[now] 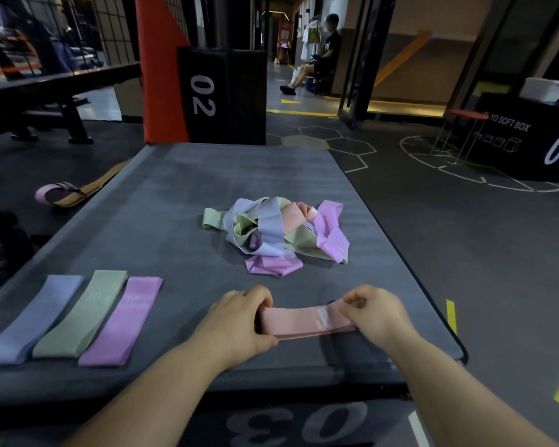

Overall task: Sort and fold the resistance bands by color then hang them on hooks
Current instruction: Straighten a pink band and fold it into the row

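A peach-pink resistance band [304,321] is stretched flat between my two hands, low over the grey box top [162,221]. My left hand [236,321] grips its left end and my right hand [378,312] pinches its right end. At the left, three flattened bands lie side by side: a blue band [36,317], a green band [84,314] and a purple band [123,321]. A tangled pile of bands [275,233] in blue, green, peach and purple sits in the middle of the box top.
A pink and tan strap [68,191] lies on the floor to the left. A black box marked 02 [221,95] and an orange pad stand beyond. A soft box marked 04 [530,140] is at right. A person sits far back in the corridor.
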